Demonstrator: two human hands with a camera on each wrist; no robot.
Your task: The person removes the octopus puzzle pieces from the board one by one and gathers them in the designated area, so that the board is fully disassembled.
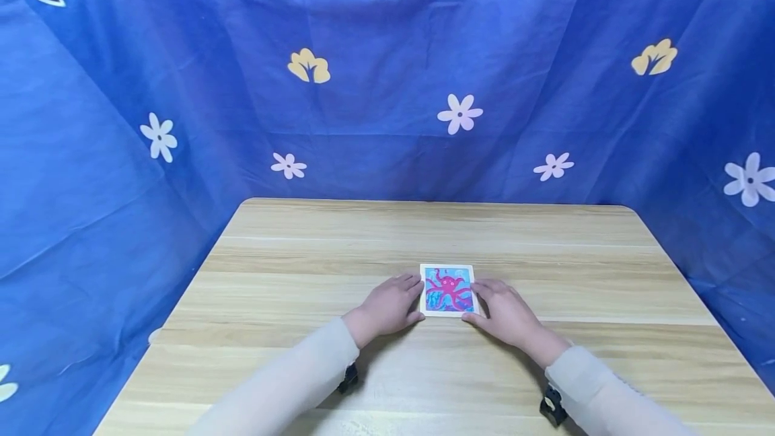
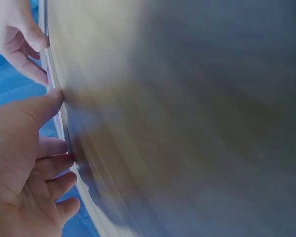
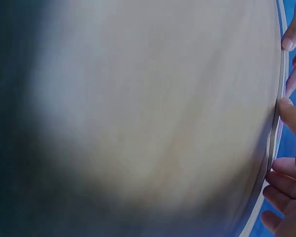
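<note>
A square octopus picture board [image 1: 449, 290] with a white border lies on the wooden table, showing a pink octopus on blue. My left hand [image 1: 392, 304] holds its left side, the thumb near the lower left corner and the fingers along the edge. At the opposite side my right hand [image 1: 506, 311] holds it, thumb at the bottom edge and fingertips on the right edge. Both wrist views show the board nearly edge-on; the left hand [image 2: 27, 163] and the right hand [image 3: 292, 173] have thumb and fingers spread apart at it.
The wooden table [image 1: 339, 234] has light grain and rounded far corners. Blue cloth [image 1: 375, 86] with white flowers and yellow shapes hangs behind it and at both sides. A dark wrist mount [image 1: 552, 406] shows under the right sleeve, another dark mount [image 1: 348, 378] under the left.
</note>
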